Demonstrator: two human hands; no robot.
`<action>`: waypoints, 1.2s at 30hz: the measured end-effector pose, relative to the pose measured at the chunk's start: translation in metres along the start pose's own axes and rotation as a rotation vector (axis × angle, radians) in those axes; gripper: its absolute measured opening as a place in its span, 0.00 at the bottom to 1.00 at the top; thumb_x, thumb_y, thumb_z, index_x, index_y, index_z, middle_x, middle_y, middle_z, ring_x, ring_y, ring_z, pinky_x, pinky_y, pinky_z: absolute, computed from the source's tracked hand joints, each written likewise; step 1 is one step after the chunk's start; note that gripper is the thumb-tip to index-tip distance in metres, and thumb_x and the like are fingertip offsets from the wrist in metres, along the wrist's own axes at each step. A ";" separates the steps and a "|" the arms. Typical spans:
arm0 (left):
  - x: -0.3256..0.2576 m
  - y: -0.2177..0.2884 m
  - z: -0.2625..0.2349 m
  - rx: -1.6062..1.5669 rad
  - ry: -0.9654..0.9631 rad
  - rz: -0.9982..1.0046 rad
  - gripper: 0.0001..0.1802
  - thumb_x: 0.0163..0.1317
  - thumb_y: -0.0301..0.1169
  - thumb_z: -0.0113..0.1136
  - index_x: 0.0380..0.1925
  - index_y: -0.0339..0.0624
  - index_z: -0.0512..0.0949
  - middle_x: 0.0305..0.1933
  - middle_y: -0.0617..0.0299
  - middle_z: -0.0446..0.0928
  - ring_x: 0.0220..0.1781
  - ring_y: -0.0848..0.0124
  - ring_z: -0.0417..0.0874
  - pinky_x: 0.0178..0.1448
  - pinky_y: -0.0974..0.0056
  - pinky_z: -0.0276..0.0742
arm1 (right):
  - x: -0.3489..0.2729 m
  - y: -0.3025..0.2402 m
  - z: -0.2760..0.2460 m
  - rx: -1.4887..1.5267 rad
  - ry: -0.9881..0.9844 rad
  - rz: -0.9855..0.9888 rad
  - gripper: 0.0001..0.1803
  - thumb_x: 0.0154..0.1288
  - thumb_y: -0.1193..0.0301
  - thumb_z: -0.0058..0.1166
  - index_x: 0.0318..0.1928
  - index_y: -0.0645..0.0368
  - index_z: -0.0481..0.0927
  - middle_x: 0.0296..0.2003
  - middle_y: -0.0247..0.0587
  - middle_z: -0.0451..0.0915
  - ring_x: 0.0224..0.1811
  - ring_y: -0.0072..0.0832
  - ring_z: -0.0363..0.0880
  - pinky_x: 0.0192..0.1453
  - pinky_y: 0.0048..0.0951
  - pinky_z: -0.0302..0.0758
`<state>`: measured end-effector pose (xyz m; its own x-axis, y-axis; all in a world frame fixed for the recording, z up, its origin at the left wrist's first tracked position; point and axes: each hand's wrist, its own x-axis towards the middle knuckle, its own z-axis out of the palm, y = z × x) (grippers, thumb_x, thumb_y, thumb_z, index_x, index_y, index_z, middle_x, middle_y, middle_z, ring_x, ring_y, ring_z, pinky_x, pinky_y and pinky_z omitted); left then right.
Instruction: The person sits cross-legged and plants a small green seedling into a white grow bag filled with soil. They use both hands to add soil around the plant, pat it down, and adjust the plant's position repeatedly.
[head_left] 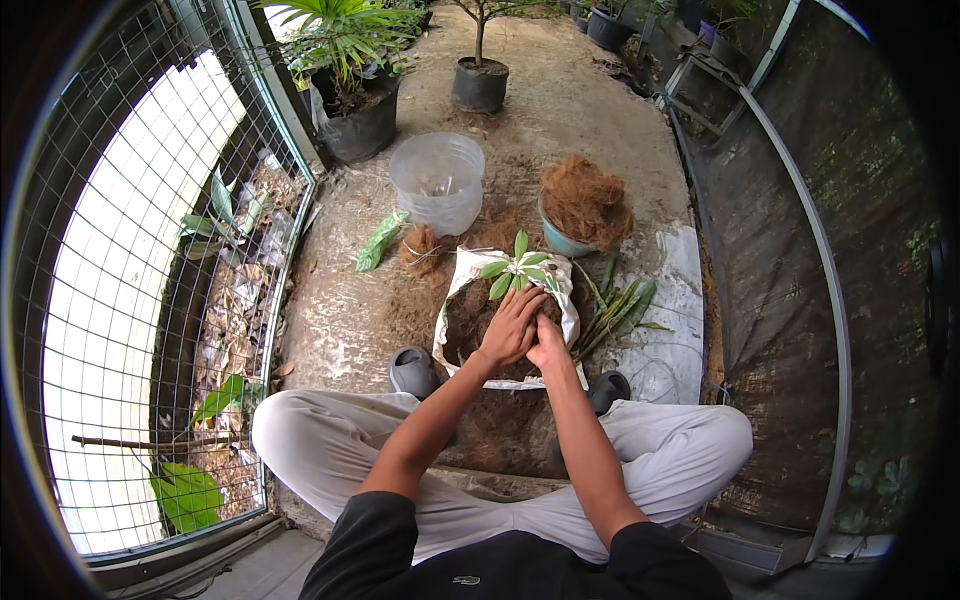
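A white sack (pixel 468 262) with its rim rolled down stands between my feet, filled with dark brown soil (pixel 470 322). At its far side a small seedling (pixel 517 268) with long green leaves rises from the soil. My left hand (pixel 513 322) reaches over the sack just below the leaves, its fingers stretched out and lying close together. Against it on the right, my right hand (pixel 545 342) is turned inward at the base of the plant. Its fingertips are mostly hidden, and whether they grip the stem cannot be seen.
Beyond the sack stand a clear plastic tub (pixel 437 180) and a teal pot heaped with brown coconut fibre (pixel 585 200). A fibre clump (pixel 421 250) and a green packet (pixel 382 240) lie left. Cut leafy stems (pixel 625 305) lie right. Wire mesh (pixel 130 250) borders the left; potted plants (pixel 480 85) stand farther back.
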<state>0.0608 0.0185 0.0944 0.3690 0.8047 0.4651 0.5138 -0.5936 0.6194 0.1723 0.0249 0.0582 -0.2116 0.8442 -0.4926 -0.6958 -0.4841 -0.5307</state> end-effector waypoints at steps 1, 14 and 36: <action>-0.001 -0.001 0.000 0.000 -0.006 0.005 0.30 0.54 0.26 0.45 0.61 0.37 0.62 0.65 0.48 0.63 0.71 0.51 0.56 0.75 0.49 0.44 | 0.000 0.001 0.000 0.021 0.009 0.005 0.20 0.72 0.57 0.40 0.57 0.54 0.69 0.54 0.35 0.72 0.56 0.25 0.71 0.59 0.30 0.71; -0.002 -0.002 0.009 -0.054 0.112 -0.074 0.25 0.60 0.28 0.45 0.60 0.38 0.65 0.61 0.48 0.68 0.69 0.52 0.60 0.74 0.49 0.47 | 0.005 0.004 -0.004 0.128 0.043 0.062 0.17 0.71 0.61 0.43 0.54 0.55 0.71 0.52 0.36 0.74 0.53 0.26 0.73 0.58 0.31 0.72; 0.038 0.000 0.011 -0.926 0.219 -1.039 0.42 0.58 0.63 0.51 0.50 0.29 0.71 0.46 0.50 0.74 0.47 0.66 0.75 0.54 0.63 0.69 | -0.029 -0.007 0.059 -0.385 0.257 -0.448 0.10 0.69 0.69 0.46 0.48 0.57 0.71 0.46 0.37 0.73 0.49 0.27 0.72 0.54 0.29 0.69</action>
<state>0.0832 0.0491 0.1055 -0.0284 0.9067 -0.4207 -0.2467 0.4015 0.8820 0.1431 0.0177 0.1172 0.2463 0.9248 -0.2898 -0.3723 -0.1858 -0.9093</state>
